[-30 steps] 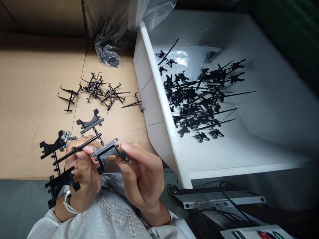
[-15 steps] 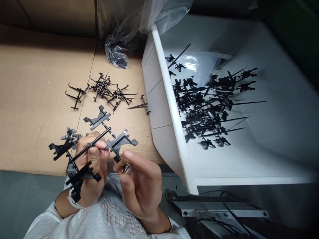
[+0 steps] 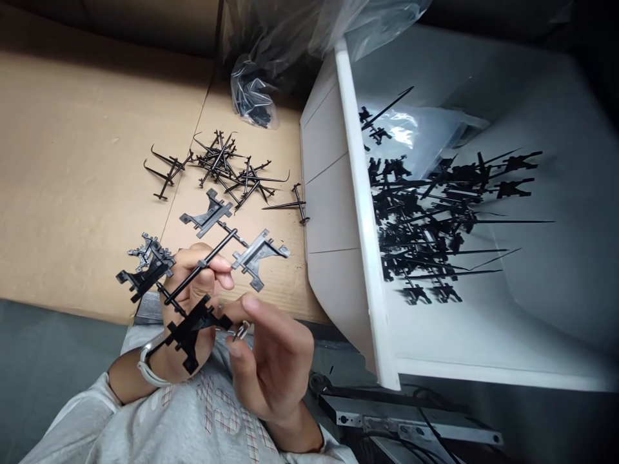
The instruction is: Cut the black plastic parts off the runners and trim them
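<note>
My left hand (image 3: 206,285) is closed on a black plastic sprue (image 3: 220,247), pinching its central rod between thumb and fingers. Several black bracket-shaped parts branch from both ends of that rod. My right hand (image 3: 278,351) is just right of the sprue, with thumb and forefinger closed around a small shiny metal tool (image 3: 242,331). Most of this tool is hidden by the fingers, so its exact kind is unclear. It sits close to the lower right bracket; whether they touch I cannot tell. More dark bracket-like parts (image 3: 144,250) show behind the left hand.
Bare black runners (image 3: 220,158) lie piled on the cardboard-covered table (image 3: 87,167). To the right, a large white bin (image 3: 374,277) holds many sprues (image 3: 425,219) and a clear bag. A plastic bag of black parts (image 3: 256,103) sits at the back. Below the bin is a metal frame (image 3: 411,419).
The view has shifted, so table and bin appear farther right. The sprue has moved slightly relative to the right hand, its lower right bracket now nearer the metal tool. Both grips are kept.
</note>
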A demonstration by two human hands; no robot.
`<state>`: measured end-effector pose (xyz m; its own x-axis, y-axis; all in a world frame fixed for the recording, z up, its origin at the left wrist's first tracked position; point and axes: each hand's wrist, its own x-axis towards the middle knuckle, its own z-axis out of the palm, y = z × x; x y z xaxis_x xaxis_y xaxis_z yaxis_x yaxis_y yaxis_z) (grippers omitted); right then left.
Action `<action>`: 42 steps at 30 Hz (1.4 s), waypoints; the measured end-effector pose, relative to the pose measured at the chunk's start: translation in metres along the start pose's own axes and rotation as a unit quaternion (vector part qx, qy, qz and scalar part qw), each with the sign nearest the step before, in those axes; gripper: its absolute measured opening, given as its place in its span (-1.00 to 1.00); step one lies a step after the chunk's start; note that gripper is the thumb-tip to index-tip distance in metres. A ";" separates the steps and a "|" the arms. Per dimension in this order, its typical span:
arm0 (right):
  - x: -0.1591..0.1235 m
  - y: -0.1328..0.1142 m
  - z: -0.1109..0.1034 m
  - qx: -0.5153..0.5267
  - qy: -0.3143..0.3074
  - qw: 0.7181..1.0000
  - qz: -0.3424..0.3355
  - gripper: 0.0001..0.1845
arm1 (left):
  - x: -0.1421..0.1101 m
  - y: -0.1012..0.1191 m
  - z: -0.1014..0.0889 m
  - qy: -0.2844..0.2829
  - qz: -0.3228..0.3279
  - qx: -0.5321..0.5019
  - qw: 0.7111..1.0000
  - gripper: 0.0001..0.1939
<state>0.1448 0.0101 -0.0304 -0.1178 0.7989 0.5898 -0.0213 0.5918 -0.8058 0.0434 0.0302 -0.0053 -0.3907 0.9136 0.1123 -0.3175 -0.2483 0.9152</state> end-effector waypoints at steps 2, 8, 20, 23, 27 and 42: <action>0.001 0.001 0.003 0.019 -0.012 1.000 0.001 -0.30 | 0.000 0.001 -0.001 -0.012 0.003 0.012 1.000 -0.75; 0.008 0.006 0.004 0.029 -0.041 0.999 -0.019 -0.34 | 0.002 0.002 0.001 -0.016 0.012 0.012 1.000 -0.70; 0.016 0.009 0.004 0.047 -0.046 0.997 -0.049 -0.26 | 0.002 -0.005 0.003 0.001 0.018 -0.037 0.999 -0.91; 0.015 0.008 0.003 0.072 -0.043 0.996 -0.037 -0.27 | -0.001 -0.005 0.002 0.006 0.001 -0.042 0.999 -0.82; 0.016 0.002 0.002 0.097 -0.050 0.994 -0.010 -0.25 | -0.003 -0.003 0.001 0.016 -0.011 -0.046 0.999 -0.78; 0.018 0.002 0.003 0.084 -0.041 0.995 -0.027 -0.35 | -0.003 -0.008 0.003 0.028 -0.035 -0.082 0.996 -0.88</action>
<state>0.1399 0.0255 -0.0212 -0.1932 0.7502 0.6323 -0.1955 0.6021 -0.7741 0.0498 0.0304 -0.0117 -0.4092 0.9121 0.0253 -0.4809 -0.2391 0.8435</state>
